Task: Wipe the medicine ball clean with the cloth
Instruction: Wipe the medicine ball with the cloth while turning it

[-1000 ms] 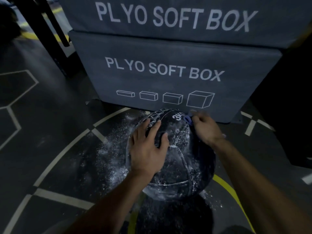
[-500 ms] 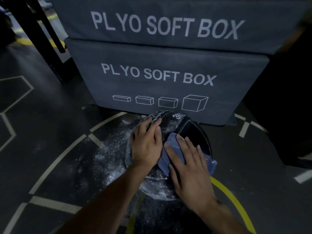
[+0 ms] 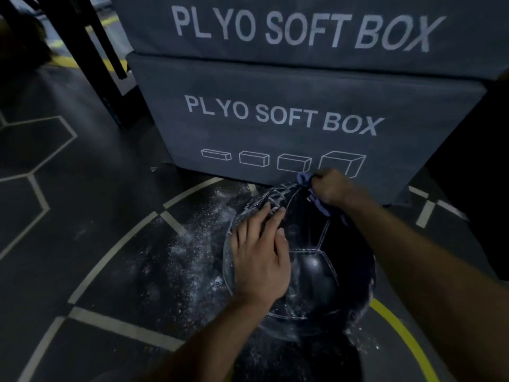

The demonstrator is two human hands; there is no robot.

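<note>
Medicine ball (image 3: 316, 271) sat on the powder-dusted floor (image 3: 110, 216), just near of the plyo boxes (image 3: 289, 119). Left hand (image 3: 261, 260) lay flat on its left side, fingers straight. Right hand (image 3: 334, 188) clutched the blue cloth (image 3: 319, 201) at its far top.

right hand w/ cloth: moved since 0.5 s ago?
Yes. The right hand, gripping the cloth, went from the medicine ball's near face to its far top edge, next to the lower plyo box.
</note>
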